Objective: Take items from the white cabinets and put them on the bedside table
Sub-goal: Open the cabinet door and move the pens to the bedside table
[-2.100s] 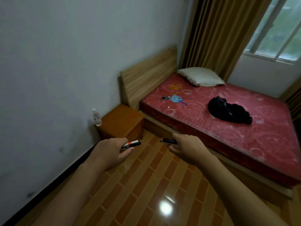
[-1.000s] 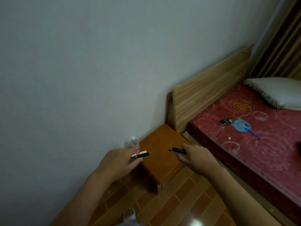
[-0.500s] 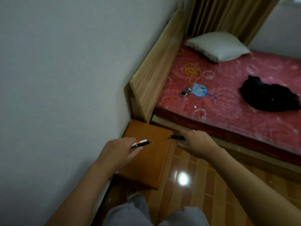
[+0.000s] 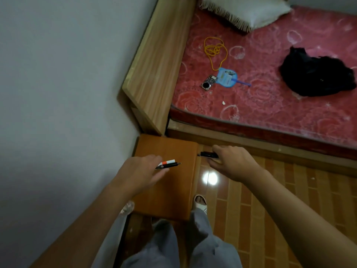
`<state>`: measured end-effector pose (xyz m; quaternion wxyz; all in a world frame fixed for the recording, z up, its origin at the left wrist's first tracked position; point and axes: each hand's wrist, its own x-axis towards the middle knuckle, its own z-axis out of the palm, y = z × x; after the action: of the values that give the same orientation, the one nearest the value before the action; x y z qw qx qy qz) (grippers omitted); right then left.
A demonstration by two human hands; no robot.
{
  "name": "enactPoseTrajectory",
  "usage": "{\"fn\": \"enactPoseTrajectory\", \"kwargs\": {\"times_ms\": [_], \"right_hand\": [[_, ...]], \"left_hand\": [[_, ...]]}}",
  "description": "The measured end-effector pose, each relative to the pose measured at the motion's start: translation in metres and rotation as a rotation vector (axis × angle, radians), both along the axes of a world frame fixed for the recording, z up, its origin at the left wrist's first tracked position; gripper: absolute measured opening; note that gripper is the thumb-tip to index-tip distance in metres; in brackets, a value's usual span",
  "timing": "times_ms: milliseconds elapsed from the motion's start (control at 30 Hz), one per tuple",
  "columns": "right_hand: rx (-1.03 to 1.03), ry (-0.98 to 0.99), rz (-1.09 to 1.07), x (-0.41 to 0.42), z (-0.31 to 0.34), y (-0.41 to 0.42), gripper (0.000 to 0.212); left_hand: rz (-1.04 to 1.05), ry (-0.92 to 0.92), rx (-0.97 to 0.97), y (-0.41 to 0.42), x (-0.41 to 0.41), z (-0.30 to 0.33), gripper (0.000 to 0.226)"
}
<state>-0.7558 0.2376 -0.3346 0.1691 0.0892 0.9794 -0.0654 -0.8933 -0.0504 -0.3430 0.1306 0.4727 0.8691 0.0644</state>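
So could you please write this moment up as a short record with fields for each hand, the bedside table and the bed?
left hand: the left hand grips two pens, one white with an orange band, one black, above the bedside table
right hand: the right hand holds a black marker over the floor, just past the table's right edge
bedside table: orange-brown top, against the wall, nothing set down yet
bed: pillow, yellow cord, black cloth
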Motion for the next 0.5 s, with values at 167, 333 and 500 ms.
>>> {"fn": "enactPoseTrajectory", "kwargs": {"times_ms": [167, 333, 500], "right_hand": [[-0.062, -0.045, -0.001, -0.028, -0.052, 0.028, 0.031], [-0.124, -0.151, -0.017, -0.048, -0.119, 0.046, 0.019], [-0.146, -0.225, -0.04, -0.069, -0.198, 0.053, 0.014]], "left_hand": [[-0.014, -0.085, -0.062, 0.026, -0.012, -0.051, 0.041], [-0.047, -0.172, -0.081, 0.056, -0.021, -0.121, 0.027], [0.026, -0.238, -0.139, 0.073, -0.033, -0.211, 0.016]]}}
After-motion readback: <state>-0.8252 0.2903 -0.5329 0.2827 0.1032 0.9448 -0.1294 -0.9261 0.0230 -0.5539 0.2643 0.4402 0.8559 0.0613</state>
